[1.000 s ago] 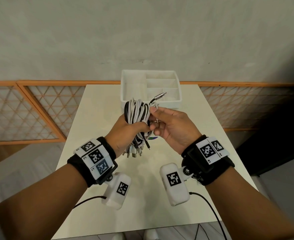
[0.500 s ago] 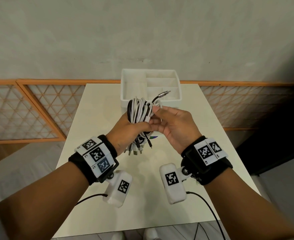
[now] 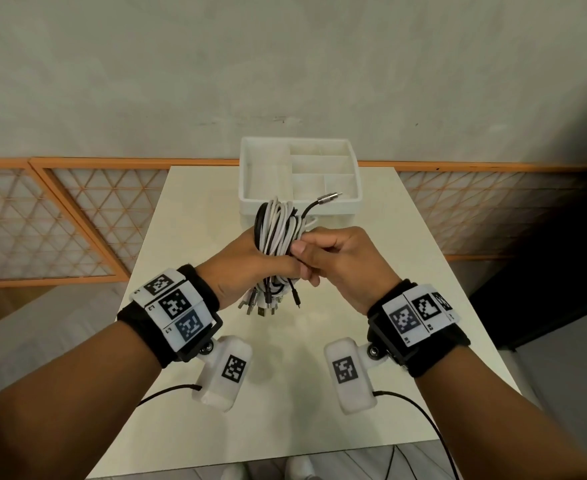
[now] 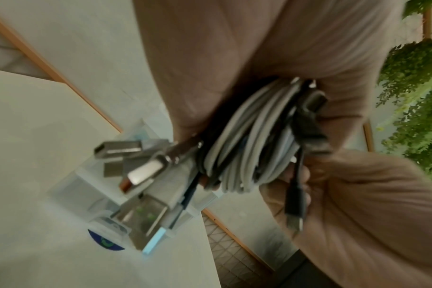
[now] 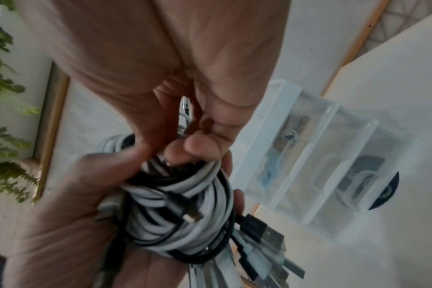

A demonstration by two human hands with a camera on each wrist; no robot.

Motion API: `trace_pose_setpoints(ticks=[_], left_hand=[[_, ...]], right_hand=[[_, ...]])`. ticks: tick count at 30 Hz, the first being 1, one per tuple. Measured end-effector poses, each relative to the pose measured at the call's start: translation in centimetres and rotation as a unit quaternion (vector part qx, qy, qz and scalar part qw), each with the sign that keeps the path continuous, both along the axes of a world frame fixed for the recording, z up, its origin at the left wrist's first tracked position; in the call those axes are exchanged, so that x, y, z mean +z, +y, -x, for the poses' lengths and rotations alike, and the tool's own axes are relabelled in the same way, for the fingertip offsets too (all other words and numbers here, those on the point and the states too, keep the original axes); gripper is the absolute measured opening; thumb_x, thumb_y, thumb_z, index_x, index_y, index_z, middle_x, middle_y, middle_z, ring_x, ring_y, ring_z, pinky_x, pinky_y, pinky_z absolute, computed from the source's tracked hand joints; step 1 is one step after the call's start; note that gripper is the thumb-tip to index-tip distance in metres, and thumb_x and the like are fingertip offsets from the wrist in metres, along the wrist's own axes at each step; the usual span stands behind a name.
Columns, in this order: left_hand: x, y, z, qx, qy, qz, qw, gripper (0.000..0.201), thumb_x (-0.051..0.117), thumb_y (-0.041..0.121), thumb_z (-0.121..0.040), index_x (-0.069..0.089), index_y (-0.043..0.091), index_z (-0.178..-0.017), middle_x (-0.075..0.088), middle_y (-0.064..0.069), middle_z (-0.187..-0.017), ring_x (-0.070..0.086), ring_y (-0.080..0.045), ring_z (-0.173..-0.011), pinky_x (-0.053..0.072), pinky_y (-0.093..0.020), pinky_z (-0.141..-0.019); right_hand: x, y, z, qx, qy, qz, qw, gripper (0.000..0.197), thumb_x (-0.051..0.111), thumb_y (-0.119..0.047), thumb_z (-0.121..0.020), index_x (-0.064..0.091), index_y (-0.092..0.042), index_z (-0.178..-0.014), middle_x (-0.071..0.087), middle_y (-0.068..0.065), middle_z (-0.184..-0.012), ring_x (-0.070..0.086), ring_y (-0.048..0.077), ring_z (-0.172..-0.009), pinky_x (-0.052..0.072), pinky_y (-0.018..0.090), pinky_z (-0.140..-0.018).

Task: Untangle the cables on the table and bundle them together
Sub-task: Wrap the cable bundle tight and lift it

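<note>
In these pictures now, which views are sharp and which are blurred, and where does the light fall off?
Head view: sharp, the cable bundle crisp, the wall line bowed, the right edge dark. Left wrist view: blurred, especially the USB plugs. Right wrist view: softer on the right hand, the clear organizer box hazy.

Soft, even, dimmish light; head view bends at edges, wrist views motion-blurred.

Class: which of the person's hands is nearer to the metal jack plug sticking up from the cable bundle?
Right. The right hand is just below the jack plug, gripping the cable bundle; the left hand wraps the bundle lower, further left.
</note>
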State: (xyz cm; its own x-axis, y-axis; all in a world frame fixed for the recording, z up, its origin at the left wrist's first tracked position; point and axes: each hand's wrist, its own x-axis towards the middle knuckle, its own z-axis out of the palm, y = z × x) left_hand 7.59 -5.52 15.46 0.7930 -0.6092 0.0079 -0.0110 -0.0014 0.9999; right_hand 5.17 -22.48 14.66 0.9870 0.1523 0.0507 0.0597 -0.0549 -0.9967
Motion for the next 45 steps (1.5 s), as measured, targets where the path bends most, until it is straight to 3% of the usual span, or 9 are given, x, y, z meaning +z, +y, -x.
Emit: trace_pose_setpoints(ticks=[4, 8, 14, 18, 21, 27, 31, 40, 45], left_hand=[[-0.1, -0.1, 0.3, 0.022, -0.003, -0.004, 1.0, 0.002, 0.064, -0.006, -0.083, 0.062, -0.007, -0.082, 0.062, -0.016, -0.071, 0.062, -0.026, -0.072, 0.047, -0.029, -0.071], [-1.1, 0.4, 0.2, 0.099, -0.007, -0.028, 0.995, 0.021, 0.065, 0.005, -0.075, 0.062, -0.011, -0.089, 0.062, -0.015, -0.076, 0.06, -0.023, -0.074, 0.05, -0.034, -0.072], [-1.1, -0.8, 0.1, 0.147, 0.02, -0.023, 0.989, 0.02, 0.062, -0.001, -0.078, 0.068, 0.003, -0.096, 0.075, -0.005, -0.085, 0.072, -0.018, -0.078, 0.055, -0.023, -0.069], [-1.3, -0.4, 0.1, 0.152, 0.026, -0.04, 0.987, 0.021, 0.065, -0.002, -0.081, 0.07, 0.006, -0.099, 0.076, 0.0, -0.085, 0.073, -0.016, -0.082, 0.055, -0.023, -0.071], [-1.5, -0.4, 0.0, 0.169, 0.03, -0.032, 0.985, 0.024, 0.066, 0.0, -0.079, 0.069, 0.003, -0.103, 0.077, -0.001, -0.086, 0.073, -0.022, -0.085, 0.056, -0.027, -0.073], [-1.5, -0.4, 0.1, 0.148, 0.007, -0.051, 0.988, 0.025, 0.069, 0.015, -0.069, 0.07, 0.008, -0.093, 0.072, -0.009, -0.084, 0.068, -0.019, -0.082, 0.053, -0.033, -0.078], [-0.9, -0.7, 0.3, 0.071, 0.005, -0.028, 0.997, 0.028, 0.073, 0.01, -0.074, 0.064, -0.003, -0.097, 0.067, -0.009, -0.082, 0.064, -0.016, -0.079, 0.05, -0.027, -0.073], [-0.5, -0.4, 0.1, 0.111, 0.004, -0.006, 0.994, 0.018, 0.065, 0.011, -0.076, 0.069, -0.003, -0.087, 0.068, -0.025, -0.079, 0.068, -0.032, -0.08, 0.054, -0.047, -0.079], [-0.6, -0.6, 0.0, 0.145, 0.054, 0.05, 0.987, 0.016, 0.061, 0.006, -0.072, 0.073, 0.011, -0.081, 0.073, -0.009, -0.079, 0.072, -0.027, -0.078, 0.056, -0.036, -0.072]], right_hand=[[0.0, 0.3, 0.1, -0.036, 0.037, -0.049, 0.997, 0.002, 0.073, -0.001, -0.083, 0.074, 0.001, -0.082, 0.066, 0.022, -0.067, 0.062, 0.031, -0.057, 0.05, 0.027, -0.05], [1.0, -0.8, 0.3, 0.062, 0.106, -0.068, 0.99, 0.015, 0.059, -0.001, -0.093, 0.071, 0.007, -0.096, 0.071, 0.024, -0.084, 0.071, 0.031, -0.072, 0.06, 0.032, -0.069], [3.0, -1.2, -0.4, -0.166, -0.11, 0.218, 0.955, 0.023, 0.076, -0.029, -0.083, 0.072, -0.016, -0.064, 0.07, -0.005, -0.062, 0.061, 0.009, -0.055, 0.05, 0.028, -0.059], [3.1, -2.8, -1.5, -0.21, -0.155, 0.261, 0.929, 0.016, 0.064, -0.033, -0.094, 0.073, -0.03, -0.107, 0.06, -0.012, -0.094, 0.051, -0.005, -0.069, 0.039, 0.011, -0.067], [1.9, -3.1, -1.6, -0.143, -0.095, 0.311, 0.935, 0.015, 0.067, -0.024, -0.092, 0.078, -0.027, -0.103, 0.066, -0.011, -0.093, 0.054, -0.006, -0.075, 0.04, 0.015, -0.074], [1.4, -1.8, -0.5, -0.073, 0.097, 0.083, 0.989, 0.004, 0.076, -0.002, -0.079, 0.073, -0.001, -0.077, 0.067, 0.01, -0.065, 0.052, 0.015, -0.049, 0.039, 0.025, -0.048], [0.5, -0.3, -0.2, -0.076, 0.083, -0.033, 0.993, 0.009, 0.067, 0.014, -0.08, 0.067, 0.006, -0.077, 0.066, 0.015, -0.062, 0.058, 0.022, -0.049, 0.048, 0.027, -0.047], [0.0, 0.0, -0.2, -0.046, -0.036, 0.054, 0.997, 0.014, 0.072, 0.004, -0.082, 0.075, -0.008, -0.076, 0.065, 0.004, -0.054, 0.056, 0.016, -0.047, 0.047, 0.025, -0.048], [0.4, -0.6, -1.1, -0.113, -0.084, 0.073, 0.987, 0.027, 0.085, -0.021, -0.065, 0.067, -0.008, -0.08, 0.068, 0.012, -0.076, 0.059, 0.027, -0.061, 0.054, 0.042, -0.06]])
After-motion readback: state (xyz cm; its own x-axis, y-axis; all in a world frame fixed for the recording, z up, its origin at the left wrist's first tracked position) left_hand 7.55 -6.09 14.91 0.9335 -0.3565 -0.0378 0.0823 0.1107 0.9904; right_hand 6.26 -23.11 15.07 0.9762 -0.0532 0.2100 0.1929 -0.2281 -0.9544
